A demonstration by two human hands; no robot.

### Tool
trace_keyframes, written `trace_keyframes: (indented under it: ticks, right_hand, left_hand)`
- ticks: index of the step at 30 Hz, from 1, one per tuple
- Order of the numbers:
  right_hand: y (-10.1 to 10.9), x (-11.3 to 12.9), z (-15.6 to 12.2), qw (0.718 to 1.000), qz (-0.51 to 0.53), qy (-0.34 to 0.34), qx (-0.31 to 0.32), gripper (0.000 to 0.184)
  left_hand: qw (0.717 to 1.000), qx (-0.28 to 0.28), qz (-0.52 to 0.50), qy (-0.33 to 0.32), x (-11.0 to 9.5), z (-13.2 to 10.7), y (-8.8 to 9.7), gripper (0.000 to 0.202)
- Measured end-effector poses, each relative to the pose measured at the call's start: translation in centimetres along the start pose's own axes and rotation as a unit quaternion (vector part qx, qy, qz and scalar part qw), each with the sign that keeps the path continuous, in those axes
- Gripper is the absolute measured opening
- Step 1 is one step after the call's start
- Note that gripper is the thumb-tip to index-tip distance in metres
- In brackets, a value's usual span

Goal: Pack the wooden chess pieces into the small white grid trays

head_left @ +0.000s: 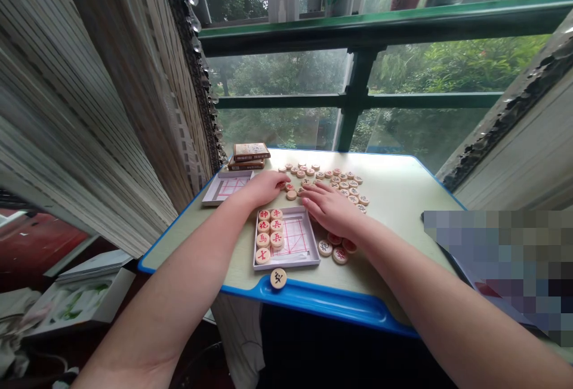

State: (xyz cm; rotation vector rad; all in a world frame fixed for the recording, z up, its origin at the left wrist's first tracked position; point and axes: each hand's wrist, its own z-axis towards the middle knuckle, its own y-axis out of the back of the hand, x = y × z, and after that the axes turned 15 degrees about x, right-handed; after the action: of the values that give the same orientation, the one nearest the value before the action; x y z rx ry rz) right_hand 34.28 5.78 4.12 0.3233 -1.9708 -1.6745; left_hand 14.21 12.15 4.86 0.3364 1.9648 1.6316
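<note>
My left hand [267, 186] is closed, its fingers curled down on a wooden Chinese chess piece [282, 186] at the left of the loose group. My right hand [330, 205] lies palm down with fingers stretched apart, its fingertips over pieces in the middle of that group. Between my forearms sits a shallow white box [313, 262], its bottom showing a printed red grid. Red-marked pieces, among them a top-left piece [264, 215], stand in two columns along its left side. One black-marked piece [278, 278] rests at the table's front edge.
Many loose pieces [353, 192] spread across the far middle of the blue-edged table [394, 198]. A few more [325, 248] lie beside my right wrist. At the back left are a white box lid [213, 193] and stacked brown boxes [251, 151]. Curtains flank the window.
</note>
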Motion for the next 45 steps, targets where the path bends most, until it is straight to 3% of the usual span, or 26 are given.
trace_keyframes:
  ticks: [4,7,11,15,24,30,33,35,37,42,45]
  right_hand:
    - [0.0,0.0,0.1,0.999,-0.007,0.003,-0.046,0.043]
    - [0.1,0.0,0.1,0.995,-0.02,-0.007,-0.097,0.036]
    - [0.6,0.1,-0.1,0.985,0.002,-0.001,-0.172,0.031]
    - [1.0,0.5,-0.4,0.979,0.022,0.008,-0.204,0.026]
    - [1.0,0.9,-0.6,0.987,0.024,0.0,-0.16,0.022]
    - [1.1,1.1,-0.6,0.985,0.027,-0.027,-0.166,0.025]
    - [1.0,0.8,-0.5,0.986,0.022,-0.058,-0.157,0.027]
    - [0.9,0.4,-0.5,0.987,0.017,-0.065,-0.147,0.027]
    - [0.9,-0.1,-0.2,0.988,0.014,-0.065,-0.137,0.027]
    - [2.0,-1.4,2.8,0.987,0.003,-0.117,-0.108,0.034]
    - [2.9,-1.9,5.7,0.991,-0.045,-0.115,-0.045,0.037]
  left_hand:
    - [0.998,-0.061,-0.02,-0.02,-0.4,0.2,0.0,0.033]
    - [0.981,-0.103,-0.152,-0.068,-1.2,0.0,0.3,0.034]
    - [0.909,-0.027,-0.395,-0.131,-2.5,-0.7,0.9,0.041]
    - [0.858,0.045,-0.489,-0.148,-3.1,-1.5,1.5,0.043]
    - [0.84,0.053,-0.524,-0.129,-2.8,-1.1,1.1,0.046]
    - [0.858,0.015,-0.505,-0.091,-2.2,-0.4,0.4,0.048]
    - [0.911,-0.031,-0.407,-0.061,-1.7,-0.1,0.2,0.035]
    - [0.957,-0.071,-0.279,-0.028,-1.2,0.2,0.0,0.027]
    - [0.984,-0.101,-0.148,-0.004,-0.5,0.4,-0.1,0.029]
    - [0.994,-0.108,-0.026,0.0,0.7,0.8,0.1,0.034]
    - [0.993,-0.114,-0.01,-0.007,0.8,0.8,0.3,0.035]
